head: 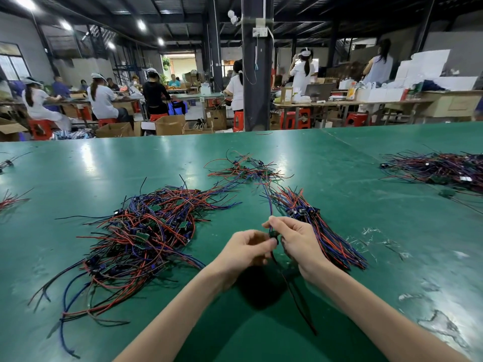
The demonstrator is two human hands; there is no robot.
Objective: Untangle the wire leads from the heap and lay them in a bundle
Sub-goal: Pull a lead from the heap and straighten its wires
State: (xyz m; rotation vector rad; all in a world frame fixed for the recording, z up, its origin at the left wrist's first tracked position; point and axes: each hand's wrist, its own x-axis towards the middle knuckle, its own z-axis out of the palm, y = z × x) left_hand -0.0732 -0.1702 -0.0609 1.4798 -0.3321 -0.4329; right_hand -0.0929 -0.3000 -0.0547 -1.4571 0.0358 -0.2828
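Where both forearms reach in over the near edge of the table (261,343), the left hand (249,248) and right hand (296,242) meet close together. Fingers of both are curled, and both pinch one wire lead (273,235) at its small dark component. Its red and black tails hang from the hands toward the near edge; its blue strand runs up past the right hand's fingertips toward the table's middle. The heap (138,231), a tangle of red, blue and black leads with small green boards, lies well apart toward the left edge. The bundle (321,231), with leads laid roughly parallel, lies just beside the right hand, partly behind it. Further out, a small tangle (248,171) lies toward the far edge. Another pile (439,171) sits at the right edge.
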